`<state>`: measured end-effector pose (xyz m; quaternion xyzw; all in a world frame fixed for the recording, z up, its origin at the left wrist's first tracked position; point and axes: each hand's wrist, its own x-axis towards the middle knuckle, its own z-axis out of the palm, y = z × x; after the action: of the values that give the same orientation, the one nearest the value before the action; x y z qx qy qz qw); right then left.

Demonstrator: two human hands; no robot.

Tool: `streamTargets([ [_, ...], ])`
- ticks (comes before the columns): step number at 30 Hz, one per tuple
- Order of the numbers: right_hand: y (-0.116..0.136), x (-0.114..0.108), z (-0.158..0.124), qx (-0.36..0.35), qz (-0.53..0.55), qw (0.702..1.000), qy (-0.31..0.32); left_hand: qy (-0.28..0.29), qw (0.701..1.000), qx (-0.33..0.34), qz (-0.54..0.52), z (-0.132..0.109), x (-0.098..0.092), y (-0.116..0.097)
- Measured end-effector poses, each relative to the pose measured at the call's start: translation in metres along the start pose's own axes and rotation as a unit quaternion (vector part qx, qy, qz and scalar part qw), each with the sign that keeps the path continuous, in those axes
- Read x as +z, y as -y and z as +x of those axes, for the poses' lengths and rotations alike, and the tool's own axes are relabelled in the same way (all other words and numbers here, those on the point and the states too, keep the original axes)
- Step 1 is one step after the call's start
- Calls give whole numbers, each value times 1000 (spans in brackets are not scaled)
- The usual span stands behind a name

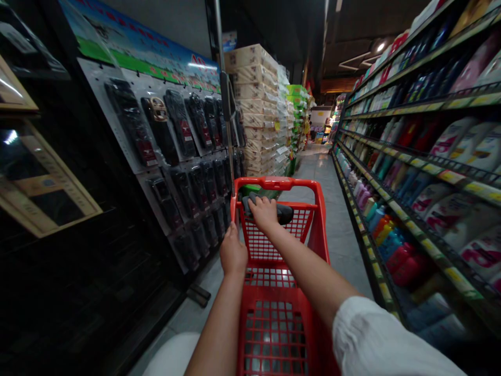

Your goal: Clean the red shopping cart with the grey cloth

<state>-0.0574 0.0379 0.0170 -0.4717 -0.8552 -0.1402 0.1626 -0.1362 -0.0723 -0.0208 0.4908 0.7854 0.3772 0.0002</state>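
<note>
A red plastic shopping cart with grid walls and base stands in front of me. My left hand is closed at its left side, around the upper edge, thumb up. Across the far end, my right hand curls its fingers over a dark grey, rounded, elongated piece; whether this belongs to the cart or lies in it I cannot tell. Just beyond both hands arches the cart's red top bar. A thin metal pole with a black fitting comes down to the cart's left rim; its lower end is hidden.
On the left, packaged black belts hang on a display panel, with a black foot jutting onto the floor. Stacked cartons stand ahead. Shelves of bottles line the right side. A grey tiled aisle runs forward.
</note>
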Motion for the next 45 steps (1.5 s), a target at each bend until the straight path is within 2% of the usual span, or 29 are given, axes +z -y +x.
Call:
streamTargets([
  [3, -25, 2, -13, -11, -26, 1000, 12, 0, 1000, -8, -2, 2, -3, 4],
  [8, -90, -7, -46, 71, -79, 993, 54, -7, 1000, -17, -13, 3, -6, 6],
  [11, -112, -12, -53, 120, -89, 987, 61, -7, 999, -24, -23, 3, -6, 5],
  [13, -112, -12, -51, 167, -84, 981, 54, -5, 999, -25, -26, 3, -5, 4],
  [16, -97, -4, -49, 261, -67, 963, 30, -8, 999, -22, -26, 2, -4, 1],
  [18, -86, 1, -52, 287, -63, 956, 17, -12, 999, -24, -21, 2, -5, 0],
  [20, -83, 0, -59, 267, -59, 961, 33, -12, 999, -29, -12, 2, -7, -1],
  [23, -93, -14, -66, 207, -41, 974, 81, -9, 999, -36, 1, 2, -11, -1],
  [26, -113, -30, -60, 179, -51, 981, 45, -13, 999, -38, 2, 2, -12, 1],
  [29, -123, -32, -46, 169, -65, 983, 25, -14, 999, -37, -2, 3, -12, 2],
  [32, -117, -21, -36, 172, -57, 981, 64, -13, 999, -37, -10, 4, -11, 3],
  [34, -108, -12, -35, 198, -53, 977, 63, -14, 999, -35, -12, 4, -11, 3],
  [36, -101, -5, -40, 219, -51, 973, 52, -13, 999, -34, -10, 4, -11, 3],
  [39, -93, 2, -55, 210, -53, 975, 50, -13, 999, -36, -4, 4, -11, 3],
  [43, -91, -6, -73, 193, -31, 976, 96, -18, 999, -27, -4, 4, -11, 3],
  [45, -93, -15, -75, 194, -19, 976, 97, -19, 1000, -20, -7, 3, -11, 3],
])
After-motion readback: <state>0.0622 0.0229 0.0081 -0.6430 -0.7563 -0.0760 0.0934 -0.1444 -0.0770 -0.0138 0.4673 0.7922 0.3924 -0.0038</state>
